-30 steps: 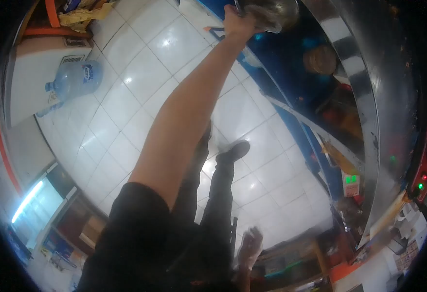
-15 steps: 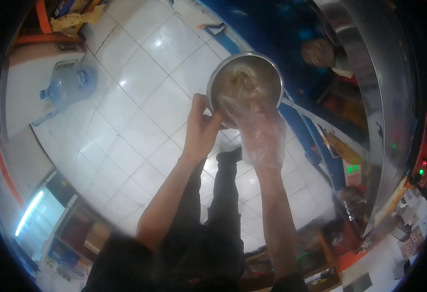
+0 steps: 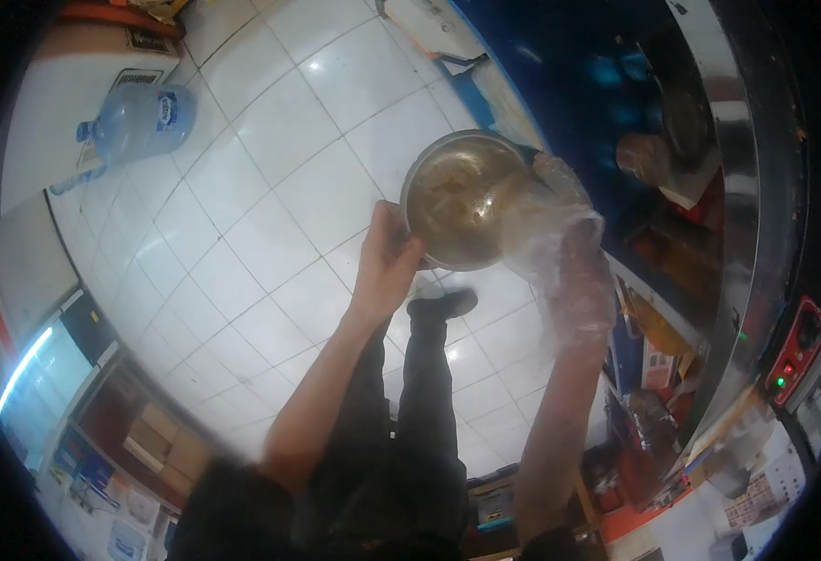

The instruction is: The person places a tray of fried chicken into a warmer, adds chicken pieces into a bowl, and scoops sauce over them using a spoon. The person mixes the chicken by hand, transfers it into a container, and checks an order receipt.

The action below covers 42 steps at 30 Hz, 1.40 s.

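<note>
White floor tiles (image 3: 270,178) were seen from above, laid in a grid with darker joints and bright patches of reflected light. By the fingers of the left hand (image 3: 389,264), the metal bowl (image 3: 439,142) was gripped at its left edge, with the thumb pressed near the rim. The right hand (image 3: 581,271) was covered by a thin, translucent plastic glove (image 3: 590,309) and was placed at the bowl's right side; its fingers were obscured by crumpled plastic and blur, so whether they were open or closed cannot be told.

Relative to the preceding frame, in which the gloved hand was positioned over the bowl's lower interior, the right hand had been shifted to the right, and more of the interior was exposed. A wet-looking, brownish content (image 3: 453,192) was seen inside, its nature unresolved.

Between the two hands, the bowl was held above the floor, and a dark shoe (image 3: 454,303) was shown below it. Farther out, a blue surface (image 3: 560,75) was bordered by a curved metal band (image 3: 742,187) at right, with a red control panel (image 3: 797,351) beyond. At upper left, a blue-tinted water jug (image 3: 144,122) was located beside a white box (image 3: 50,122).
</note>
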### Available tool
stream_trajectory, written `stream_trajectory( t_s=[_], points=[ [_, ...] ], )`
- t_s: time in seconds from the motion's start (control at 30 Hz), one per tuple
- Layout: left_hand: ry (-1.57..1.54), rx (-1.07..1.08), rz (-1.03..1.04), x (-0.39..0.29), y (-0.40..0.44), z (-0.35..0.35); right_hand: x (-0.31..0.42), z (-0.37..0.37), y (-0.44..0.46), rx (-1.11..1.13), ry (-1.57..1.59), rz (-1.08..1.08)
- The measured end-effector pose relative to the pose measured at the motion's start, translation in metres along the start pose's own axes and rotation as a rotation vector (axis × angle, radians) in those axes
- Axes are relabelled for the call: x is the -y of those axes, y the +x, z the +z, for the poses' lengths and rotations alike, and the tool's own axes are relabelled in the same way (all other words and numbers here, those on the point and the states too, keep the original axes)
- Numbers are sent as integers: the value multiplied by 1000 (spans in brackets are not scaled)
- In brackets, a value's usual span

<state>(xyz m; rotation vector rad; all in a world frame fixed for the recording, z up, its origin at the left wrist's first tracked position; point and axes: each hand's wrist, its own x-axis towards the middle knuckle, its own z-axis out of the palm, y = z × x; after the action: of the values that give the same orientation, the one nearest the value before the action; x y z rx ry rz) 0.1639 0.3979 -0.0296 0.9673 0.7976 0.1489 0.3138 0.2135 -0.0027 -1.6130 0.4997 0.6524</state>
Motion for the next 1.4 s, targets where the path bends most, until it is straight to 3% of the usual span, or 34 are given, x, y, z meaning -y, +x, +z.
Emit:
stream_trajectory(
  t_s=[0.23,0.3,0.33,0.47,0.53,0.57,0.63,0.77,0.83,0.9,0.97,1.03,1.1,1.17,1.2,1.3,1.37,1.4],
  points=[
    [-46,-15,-47,-8,3,-1,53,21,31,1,-463,74],
    [-2,-4,-46,-12,3,-1,56,28,40,208,-517,-160],
    [39,-3,-46,-13,3,0,57,29,40,168,-671,-368],
    [55,7,-90,-17,4,-1,67,32,28,2,-678,-295],
    [130,15,-81,-18,0,-1,46,11,32,74,-424,-405],
    [165,32,-91,-19,-2,0,33,0,32,80,-456,-475],
    [239,46,-35,-7,-9,-8,40,0,-5,-5,-438,-377],
    [319,89,-93,9,-35,-1,-21,-54,-60,-138,-254,-338],
    [310,80,-138,17,-51,12,-61,-88,-89,-247,11,-289],
    [309,67,-181,35,-67,19,-80,-138,-104,-441,6,-96],
    [372,111,-114,62,-83,22,-113,-212,-103,-590,178,-131],
    [384,107,-174,76,-102,41,-158,-316,-89,-630,244,-313],
    [391,98,-242,95,-121,61,-104,-344,-80,-865,266,-221],
    [381,74,-116,118,-137,82,-100,-406,-68,-775,287,-356],
    [393,18,-157,124,-146,97,-95,-436,-56,-791,111,-324],
    [437,19,-184,155,-164,112,-73,-465,-37,-838,261,-298],
    [408,27,-155,182,-176,118,-83,-512,-25,-716,-1167,-512],
    [388,16,-157,193,-182,123,-83,-520,-19,-707,-1165,-513]
  ],
)
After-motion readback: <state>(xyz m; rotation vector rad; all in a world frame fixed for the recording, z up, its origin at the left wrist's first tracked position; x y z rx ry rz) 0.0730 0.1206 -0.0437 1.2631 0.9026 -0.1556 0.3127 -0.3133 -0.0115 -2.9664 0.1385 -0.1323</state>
